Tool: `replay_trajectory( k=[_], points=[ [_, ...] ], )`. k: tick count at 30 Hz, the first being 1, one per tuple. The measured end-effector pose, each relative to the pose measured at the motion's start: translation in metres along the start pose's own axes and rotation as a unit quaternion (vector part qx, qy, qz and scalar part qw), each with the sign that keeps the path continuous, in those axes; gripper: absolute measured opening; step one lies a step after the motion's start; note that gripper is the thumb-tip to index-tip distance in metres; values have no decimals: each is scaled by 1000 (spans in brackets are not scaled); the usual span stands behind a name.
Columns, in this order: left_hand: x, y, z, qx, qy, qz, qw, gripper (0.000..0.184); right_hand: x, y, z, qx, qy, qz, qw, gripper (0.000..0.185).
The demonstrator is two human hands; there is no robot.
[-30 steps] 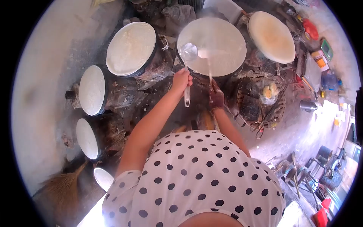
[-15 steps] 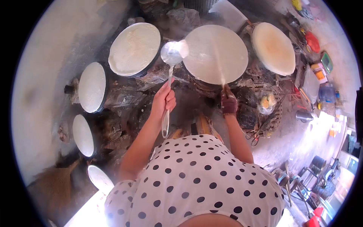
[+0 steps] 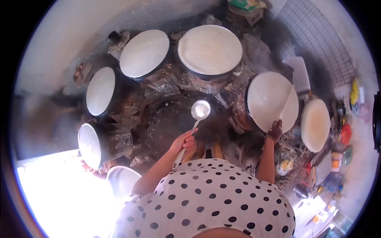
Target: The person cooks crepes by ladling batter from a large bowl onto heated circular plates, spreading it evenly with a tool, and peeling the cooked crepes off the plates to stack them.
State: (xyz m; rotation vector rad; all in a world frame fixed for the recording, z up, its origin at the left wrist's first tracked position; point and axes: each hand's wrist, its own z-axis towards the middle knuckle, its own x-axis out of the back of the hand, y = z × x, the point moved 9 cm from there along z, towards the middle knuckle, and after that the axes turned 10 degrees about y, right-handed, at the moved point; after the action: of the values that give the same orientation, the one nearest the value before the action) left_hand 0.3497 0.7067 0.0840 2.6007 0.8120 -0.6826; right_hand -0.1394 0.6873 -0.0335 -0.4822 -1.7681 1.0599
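A metal ladle is in my left hand, its round bowl pointing away from me over the dark middle of the hearth. The fingers are wrapped around its handle. My right hand, in a dark glove, is closed at the near edge of a round griddle spread with pale batter. From that hand a long, thin, pale stick-like tool reaches across the batter; its exact kind is unclear. To the right lies a round flatbread, browned in the middle.
More round griddles with pale sheets curve around me: one at the back, others at the left. A pan stands near my left arm. A wire grid leans on the wall. Bright light floods the lower left.
My view has swung left, so the griddles appear farther right. The ladle has moved away from the griddle that my right hand works on and is now over the middle. Both hands keep their grips.
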Motion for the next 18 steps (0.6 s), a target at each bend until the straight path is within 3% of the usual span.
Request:
replay_trajectory(
  k=[1,2,3,4,6,7,8,9,10,14,16,18],
  points=[
    [22,8,-3,-6,-5,-9,1000,30,-31,-8,-15,135,-77,43,987,50],
    [39,15,-9,29,-42,-134,990,32,-48,-43,-49,263,-151,85,949,52],
    [55,21,-14,64,-79,-257,961,33,-68,-66,-76,383,-126,-82,911,52],
    [68,26,-33,63,-83,-265,958,33,-89,-123,-136,487,-94,-244,833,53],
    [81,70,-83,-148,-95,-140,974,37,-133,-179,-179,308,-178,-207,911,49],
    [101,87,-96,-247,-8,13,969,39,-176,-191,-193,302,-217,-269,888,46],
    [115,101,-111,-333,84,165,925,41,-214,-197,-199,293,-257,-332,859,43],
    [123,112,-122,-361,158,237,888,41,-257,-206,-201,412,-202,-277,844,41],
    [130,114,-122,-364,164,231,887,41,-297,-212,-208,523,-143,-213,813,38],
    [156,114,-122,-333,142,80,929,41,-345,-323,-273,585,-150,-241,760,36],
    [171,108,-129,-327,135,23,935,43,-371,-332,-269,585,-159,-268,749,44],
    [183,101,-133,-332,136,20,933,43,-392,-327,-265,598,-188,-354,694,39]
  ],
)
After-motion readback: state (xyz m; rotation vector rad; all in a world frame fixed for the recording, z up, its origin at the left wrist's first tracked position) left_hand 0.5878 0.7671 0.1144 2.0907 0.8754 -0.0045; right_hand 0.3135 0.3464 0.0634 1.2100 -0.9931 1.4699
